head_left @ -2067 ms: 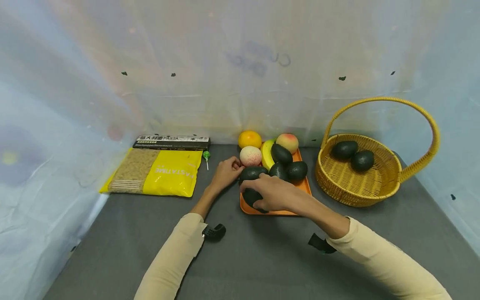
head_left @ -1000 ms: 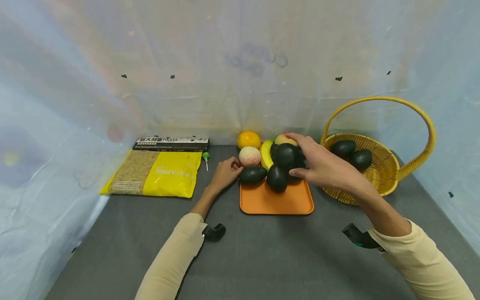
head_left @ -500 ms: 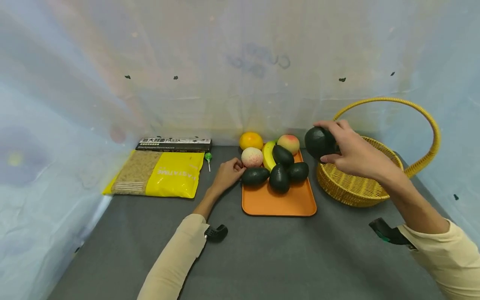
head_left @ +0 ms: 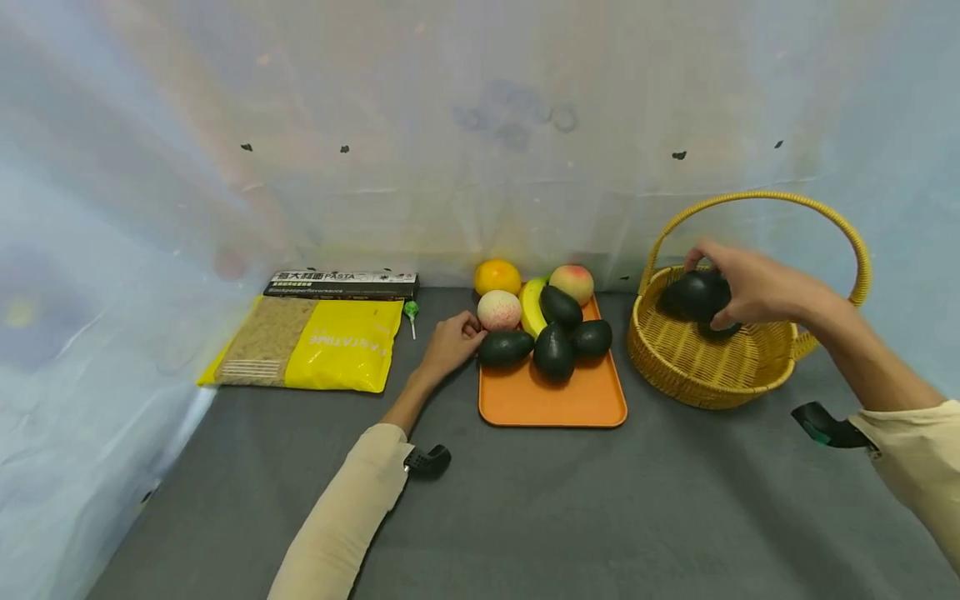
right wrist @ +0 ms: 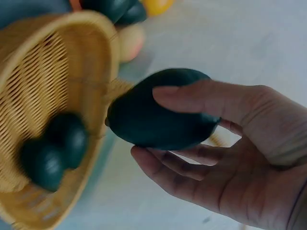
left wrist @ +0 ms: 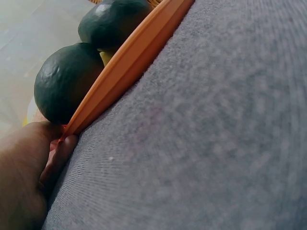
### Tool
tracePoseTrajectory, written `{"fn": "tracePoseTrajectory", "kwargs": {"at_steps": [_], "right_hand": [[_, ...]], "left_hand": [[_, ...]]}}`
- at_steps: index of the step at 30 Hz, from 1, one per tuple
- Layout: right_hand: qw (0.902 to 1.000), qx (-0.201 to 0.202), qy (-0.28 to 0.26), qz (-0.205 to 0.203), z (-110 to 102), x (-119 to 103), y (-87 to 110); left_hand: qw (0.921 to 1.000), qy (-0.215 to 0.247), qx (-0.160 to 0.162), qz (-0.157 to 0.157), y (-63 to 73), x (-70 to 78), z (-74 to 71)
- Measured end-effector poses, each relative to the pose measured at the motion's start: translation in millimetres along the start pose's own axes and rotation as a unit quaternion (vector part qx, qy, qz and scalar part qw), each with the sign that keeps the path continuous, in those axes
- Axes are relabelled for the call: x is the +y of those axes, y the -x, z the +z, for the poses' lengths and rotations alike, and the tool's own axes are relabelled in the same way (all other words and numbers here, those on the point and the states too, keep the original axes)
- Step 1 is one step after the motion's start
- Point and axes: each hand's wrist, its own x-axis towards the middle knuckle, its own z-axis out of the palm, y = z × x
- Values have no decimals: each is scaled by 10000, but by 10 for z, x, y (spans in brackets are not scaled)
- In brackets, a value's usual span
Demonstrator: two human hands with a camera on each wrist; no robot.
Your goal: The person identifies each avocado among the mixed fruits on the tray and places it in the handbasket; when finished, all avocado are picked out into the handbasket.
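Note:
My right hand point(head_left: 768, 285) holds a dark green avocado point(right wrist: 139, 117) between thumb and fingers, over the yellow wicker basket point(head_left: 678, 387). In the right wrist view, two more avocados point(right wrist: 45, 165) lie inside the basket. With thumb and fingertip, my left hand point(head_left: 448, 350) pinches the left rim of an orange tray point(head_left: 551, 408). On that tray several avocados point(head_left: 555, 354) lie close together, with a yellow banana point(head_left: 532, 307) behind them. Nearest my left fingers are one avocado point(head_left: 506, 349) and a pale, pink-speckled round fruit point(head_left: 498, 311).
A peach point(head_left: 572, 284) and an orange point(head_left: 497, 277) stand at the back of the tray. To the left lie a yellow pasta bag point(head_left: 345, 346), a black pasta box point(head_left: 341, 285) and a green lollipop point(head_left: 410, 309). The basket's tall handle point(head_left: 757, 196) arches above it.
My right hand has picked up an avocado from the front left of the tray and carried it right, over the basket. My left hand has stayed at the tray's edge.

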Motion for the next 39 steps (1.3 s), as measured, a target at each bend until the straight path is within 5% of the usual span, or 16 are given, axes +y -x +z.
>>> {"fn": "tracePoseTrajectory", "kwargs": {"at_steps": [5, 18, 26, 39], "right_hand": [[9978, -508, -30, 429, 75, 389, -22], [9877, -1472, 429, 318, 335, 928, -92], [9878, -1041, 1146, 167, 613, 1070, 90], [9892, -793, 1160, 412, 655, 1011, 133]], "left_hand": [[10000, -3, -73, 8, 14, -24, -5], [9999, 37, -18, -99, 17, -16, -51], [9999, 29, -70, -68, 31, -5, -8], [9999, 11, -75, -133, 4, -11, -24]]}}
